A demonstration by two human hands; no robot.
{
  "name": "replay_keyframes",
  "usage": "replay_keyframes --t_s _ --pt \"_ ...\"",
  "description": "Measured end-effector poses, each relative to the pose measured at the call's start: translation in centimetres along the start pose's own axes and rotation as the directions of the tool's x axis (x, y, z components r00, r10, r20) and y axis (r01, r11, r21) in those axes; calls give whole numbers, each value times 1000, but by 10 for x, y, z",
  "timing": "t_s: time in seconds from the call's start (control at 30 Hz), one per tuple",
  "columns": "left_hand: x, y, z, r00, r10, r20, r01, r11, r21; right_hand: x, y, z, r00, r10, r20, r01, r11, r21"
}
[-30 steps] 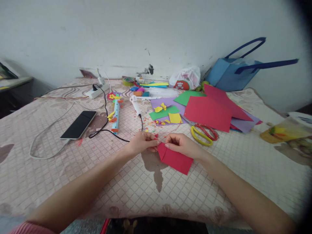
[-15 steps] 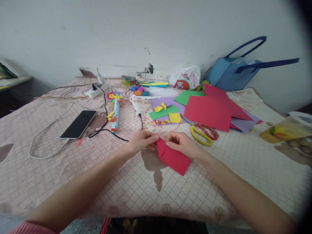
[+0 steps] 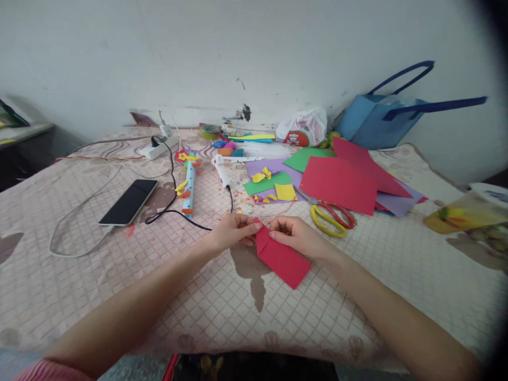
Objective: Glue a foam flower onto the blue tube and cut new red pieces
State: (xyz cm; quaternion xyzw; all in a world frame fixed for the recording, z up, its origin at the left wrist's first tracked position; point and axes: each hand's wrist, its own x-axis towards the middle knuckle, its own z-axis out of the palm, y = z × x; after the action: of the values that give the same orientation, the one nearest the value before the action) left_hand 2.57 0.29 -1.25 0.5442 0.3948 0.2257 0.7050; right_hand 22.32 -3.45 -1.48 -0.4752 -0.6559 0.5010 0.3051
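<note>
A folded piece of red paper (image 3: 283,262) is held just above the front middle of the table, its long end slanting down to the right. My left hand (image 3: 235,230) pinches its upper left corner between thumb and fingers. On the upper edge, my right hand (image 3: 296,234) grips the paper with the thumb on top. A folded flap shows at the paper's left end. Beyond the hands lie scissors (image 3: 328,219) with red and yellow handles, and a white glue gun (image 3: 221,172) with a black cord.
Red sheets (image 3: 339,182), a green sheet and a purple sheet lie to the right. A phone (image 3: 129,202) on a cable is at left, near a light-blue decorated strip (image 3: 189,188). A power strip (image 3: 159,148), blue bag (image 3: 377,121) and plastic cup (image 3: 468,209) stand farther out.
The red paper has turned slightly, its lower end shifting a little left and down. Both hands keep their grip in nearly the same place.
</note>
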Motion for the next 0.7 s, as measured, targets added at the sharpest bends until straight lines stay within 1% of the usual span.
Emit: replay_keyframes --t_s 0.13,0.2,0.33,0.47,0.6,0.7 --pt "0 -3 1 995 -61 84 56 996 64 1 2 1 998 18 -66 -14 998 69" --pt "0 -4 2 995 -63 82 57 995 78 0 1 1 996 46 -72 -38 993 111" --pt "1 -5 1 998 -29 51 25 997 68 0 1 2 993 95 -73 -80 980 183" --pt "1 -4 -1 995 -54 80 47 995 90 1 0 1 991 97 -89 -75 972 225" --pt "1 -6 -1 994 -48 96 36 991 127 1 -1 0 995 92 -36 -80 963 257" --pt "1 -7 0 993 -43 106 31 993 118 1 -2 1 995 96 -8 -91 966 243"
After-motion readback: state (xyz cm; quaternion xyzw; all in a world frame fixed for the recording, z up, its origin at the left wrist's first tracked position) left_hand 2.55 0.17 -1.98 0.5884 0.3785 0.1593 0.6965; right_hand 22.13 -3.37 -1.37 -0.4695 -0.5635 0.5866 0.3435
